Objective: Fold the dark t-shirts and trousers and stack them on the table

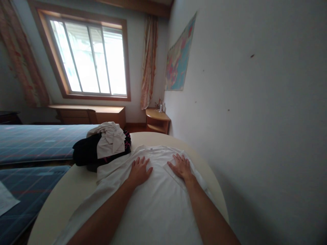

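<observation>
A white T-shirt (155, 204) lies spread over the round cream table (214, 180), its neckline at the far side and its near part running out of view at the bottom. My left hand (140, 171) rests on the shirt's upper left, fingers spread. On the upper right, beside a folded-over sleeve part, my right hand (181, 166) lies flat with its fingers apart. Neither hand grips anything. To the left of the shirt sits a heap of dark clothes (85, 149) with a crumpled off-white garment (109, 139) on top.
Close on the right rises a white wall (255, 136) with a map (180, 58). Blue plaid mattresses (38, 143) are at the left, one with a white sheet-like piece (6, 199). Beyond stand a wooden desk (109, 110) under the window and a corner shelf (158, 115).
</observation>
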Demonstrator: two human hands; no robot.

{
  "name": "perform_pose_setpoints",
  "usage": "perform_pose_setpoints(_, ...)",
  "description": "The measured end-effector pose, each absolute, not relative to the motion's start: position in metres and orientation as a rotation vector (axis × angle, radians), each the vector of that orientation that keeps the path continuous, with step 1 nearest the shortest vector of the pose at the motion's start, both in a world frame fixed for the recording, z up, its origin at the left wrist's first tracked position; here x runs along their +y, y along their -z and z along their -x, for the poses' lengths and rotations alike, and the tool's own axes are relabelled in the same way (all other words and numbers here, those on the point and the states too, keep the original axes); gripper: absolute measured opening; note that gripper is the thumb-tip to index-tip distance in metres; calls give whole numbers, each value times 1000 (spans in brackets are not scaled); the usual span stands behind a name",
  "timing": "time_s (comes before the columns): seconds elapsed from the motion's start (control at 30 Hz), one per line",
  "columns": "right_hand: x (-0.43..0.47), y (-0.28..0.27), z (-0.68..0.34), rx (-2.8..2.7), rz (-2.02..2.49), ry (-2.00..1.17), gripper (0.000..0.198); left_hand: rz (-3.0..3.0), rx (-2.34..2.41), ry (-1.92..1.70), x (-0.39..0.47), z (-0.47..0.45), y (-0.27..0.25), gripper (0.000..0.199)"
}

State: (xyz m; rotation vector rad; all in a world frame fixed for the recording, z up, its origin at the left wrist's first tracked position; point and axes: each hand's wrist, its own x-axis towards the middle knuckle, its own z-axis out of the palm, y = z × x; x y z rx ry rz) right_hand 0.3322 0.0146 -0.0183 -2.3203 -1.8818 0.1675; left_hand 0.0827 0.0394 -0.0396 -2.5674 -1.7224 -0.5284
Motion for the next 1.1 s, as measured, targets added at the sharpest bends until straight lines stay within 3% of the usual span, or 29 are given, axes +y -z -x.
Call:
perform_pose_setpoints(0.1, 8, 8, -322, -1894, 2363, -149, 76, 2569, -1744, 468, 38, -83, 43, 56)
perform_pose_setpoints(0.5, -42, -1, -268, -1964, 2266, 187, 28, 2577, -1739, 445, 35, -85, 37, 55)
perform_pose_setpoints(0.83, -50, -29, -277, -1782, 2005, 320, 20, 2575, -1709, 478, 36, -84, 40, 52)
perform_pose_setpoints(1.1, -51, -4, -280, -2121, 1790, -46, 25, 2633, -1558, 663, 36, -83, 36, 47)
